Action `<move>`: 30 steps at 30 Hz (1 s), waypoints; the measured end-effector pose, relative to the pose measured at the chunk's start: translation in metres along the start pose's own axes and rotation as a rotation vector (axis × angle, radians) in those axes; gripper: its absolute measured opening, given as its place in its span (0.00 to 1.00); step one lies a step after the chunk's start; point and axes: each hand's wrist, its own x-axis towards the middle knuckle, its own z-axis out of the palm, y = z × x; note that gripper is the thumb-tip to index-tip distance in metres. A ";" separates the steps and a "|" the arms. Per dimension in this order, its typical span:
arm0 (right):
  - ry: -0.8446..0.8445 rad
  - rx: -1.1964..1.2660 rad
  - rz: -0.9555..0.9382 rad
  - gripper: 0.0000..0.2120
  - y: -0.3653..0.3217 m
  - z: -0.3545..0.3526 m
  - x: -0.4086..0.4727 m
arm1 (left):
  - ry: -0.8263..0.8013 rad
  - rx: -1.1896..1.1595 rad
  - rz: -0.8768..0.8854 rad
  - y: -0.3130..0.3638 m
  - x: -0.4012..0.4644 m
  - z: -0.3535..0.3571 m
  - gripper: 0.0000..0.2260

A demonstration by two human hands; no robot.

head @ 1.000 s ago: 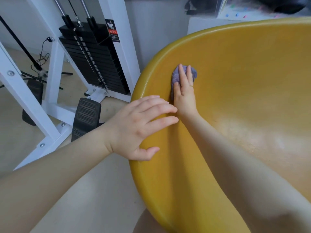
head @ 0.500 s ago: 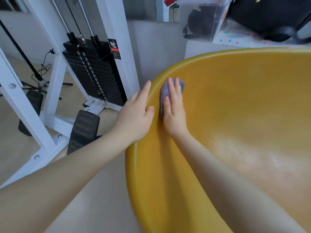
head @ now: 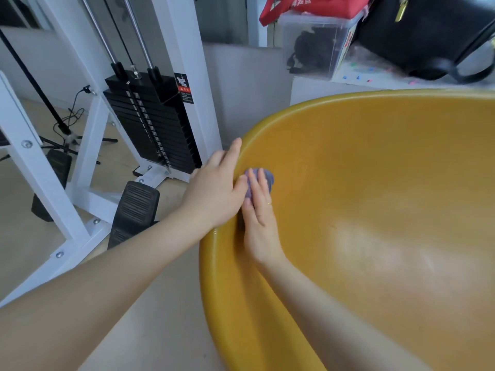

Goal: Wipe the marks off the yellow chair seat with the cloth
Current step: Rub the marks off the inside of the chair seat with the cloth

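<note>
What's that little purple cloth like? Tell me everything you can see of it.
The cloth is small, bluish-purple and soft-looking, bunched into a wad. It lies against the inner wall of the yellow chair seat, just below the rim. The right hand presses it with straight fingers and covers most of it, so only its top and one edge show. The left hand rests on the rim, thumb close beside it; contact is unclear.

Our right grip (head: 258, 223) lies flat inside the yellow chair seat (head: 375, 183), fingers straight, pressing the purple cloth (head: 268, 178) against its wall just under the rim. Our left grip (head: 214, 194) rests over that rim, thumb touching the cloth. A black weight stack (head: 152, 121) stands beyond.
</note>
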 end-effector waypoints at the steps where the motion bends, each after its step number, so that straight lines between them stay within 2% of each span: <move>1: -0.002 0.017 0.010 0.20 -0.002 0.003 -0.007 | -0.021 0.029 0.007 0.002 0.005 -0.004 0.28; 4: 0.054 -0.017 0.016 0.21 -0.004 0.004 0.001 | -0.098 0.088 0.033 0.006 0.031 -0.015 0.29; 7: 0.143 -0.096 -0.023 0.22 -0.001 -0.001 0.028 | -0.170 -0.126 -0.009 0.008 0.047 -0.016 0.26; 9: 0.206 -0.120 -0.053 0.23 0.002 -0.006 0.056 | -0.148 -0.202 -0.026 0.003 0.047 -0.013 0.25; 13: 0.419 -0.214 -0.040 0.23 0.016 -0.039 0.120 | -0.106 -0.152 0.002 -0.001 0.048 -0.008 0.24; 17: 0.506 -0.381 -0.030 0.22 0.033 -0.068 0.146 | -0.105 -0.147 0.001 -0.003 0.049 -0.008 0.24; 20: 0.456 -0.325 0.013 0.24 0.025 -0.056 0.136 | -0.093 -0.113 0.005 -0.002 0.047 -0.008 0.24; 25: 0.163 -0.270 -0.223 0.22 0.028 -0.022 0.073 | -0.072 -0.098 0.024 0.001 0.048 -0.008 0.24; 28: 0.142 -0.375 -0.307 0.22 0.040 -0.038 0.082 | -0.075 -0.114 0.027 0.001 0.048 -0.008 0.24; 30: 0.199 -0.461 -0.289 0.22 0.049 -0.055 0.103 | -0.079 -0.111 0.021 0.000 0.048 -0.007 0.24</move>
